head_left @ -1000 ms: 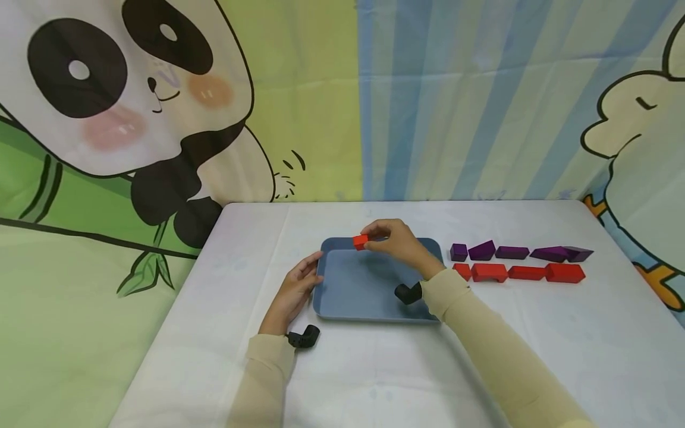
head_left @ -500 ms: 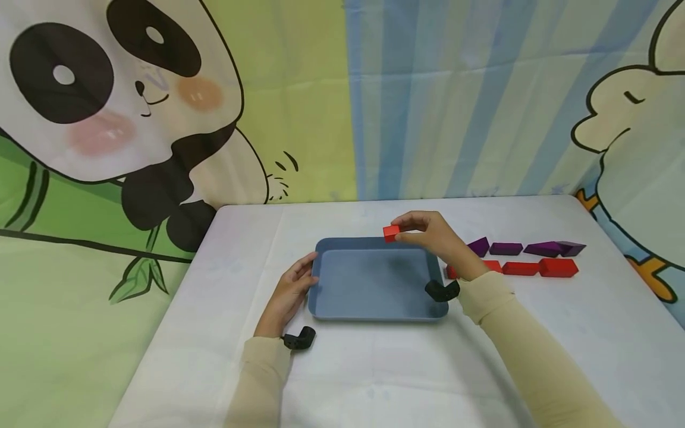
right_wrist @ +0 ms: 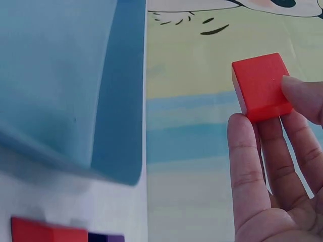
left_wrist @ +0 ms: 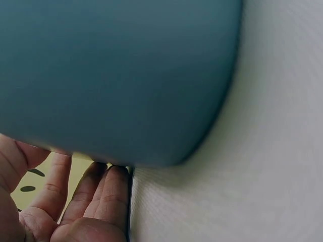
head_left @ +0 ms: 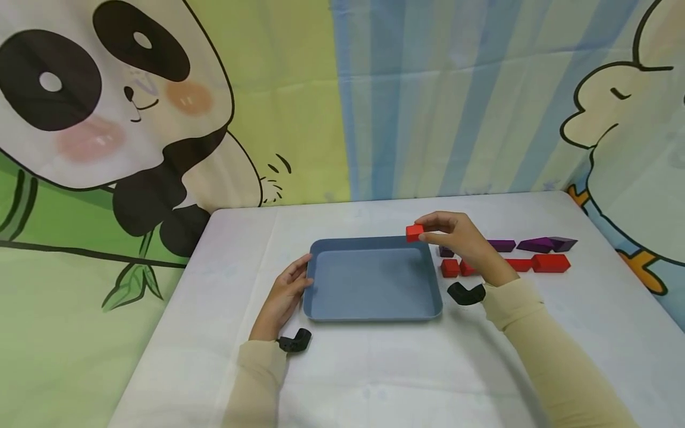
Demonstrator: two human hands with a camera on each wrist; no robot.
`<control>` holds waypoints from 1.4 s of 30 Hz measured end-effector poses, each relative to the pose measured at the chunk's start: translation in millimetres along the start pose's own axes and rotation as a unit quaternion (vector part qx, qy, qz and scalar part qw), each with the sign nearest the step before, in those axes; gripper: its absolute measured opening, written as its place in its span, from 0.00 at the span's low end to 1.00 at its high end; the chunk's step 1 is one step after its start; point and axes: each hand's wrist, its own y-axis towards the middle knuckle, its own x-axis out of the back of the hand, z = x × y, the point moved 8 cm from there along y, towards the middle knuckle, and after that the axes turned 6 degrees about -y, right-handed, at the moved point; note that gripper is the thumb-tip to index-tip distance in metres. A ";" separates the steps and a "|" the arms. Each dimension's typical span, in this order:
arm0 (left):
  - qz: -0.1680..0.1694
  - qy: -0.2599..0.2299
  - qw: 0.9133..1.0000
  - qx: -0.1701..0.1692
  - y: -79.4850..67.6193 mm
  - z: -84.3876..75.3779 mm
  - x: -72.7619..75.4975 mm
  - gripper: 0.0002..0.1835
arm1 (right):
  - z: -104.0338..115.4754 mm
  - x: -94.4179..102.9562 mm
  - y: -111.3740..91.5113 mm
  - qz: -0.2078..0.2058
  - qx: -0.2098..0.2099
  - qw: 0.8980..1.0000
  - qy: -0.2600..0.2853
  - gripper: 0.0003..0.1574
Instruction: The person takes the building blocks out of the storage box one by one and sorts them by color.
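My right hand [head_left: 455,235] pinches a small red cube-like block [right_wrist: 262,85] between thumb and fingers. In the head view the block overlaps the far right corner of the blue-grey tray [head_left: 374,285]. No block lies inside the tray. My left hand [head_left: 280,297] is at the tray's left edge, thumb and fingertips touching its side. The left wrist view shows those fingers [left_wrist: 108,196] fairly straight against the tray wall. Just right of the tray stands another red block [head_left: 449,268], in a row of red blocks partly hidden by my right hand and wrist.
Behind the red row runs a row of purple blocks [head_left: 535,245], also partly covered by my right hand. A white cloth covers the table [head_left: 374,374]. At the back hangs a printed curtain [head_left: 289,101] with a panda on it.
My right hand has carried the red block rightward, from over the tray's far middle to its far right corner. The left hand stays at the tray's left edge. The head view has shifted slightly.
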 end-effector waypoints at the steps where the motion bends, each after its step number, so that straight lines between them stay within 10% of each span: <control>1: -0.001 0.001 1.000 0.001 0.1 0.3 0.3 0.37 | -1.7 2.6 -1.5 -0.002 -0.002 1.000 -0.001 0.26; 42: 0.004 -0.013 1.000 -0.002 0.6 2.6 1.2 0.39 | -120.4 170.9 -115.2 -0.108 -0.122 0.974 -0.159 0.43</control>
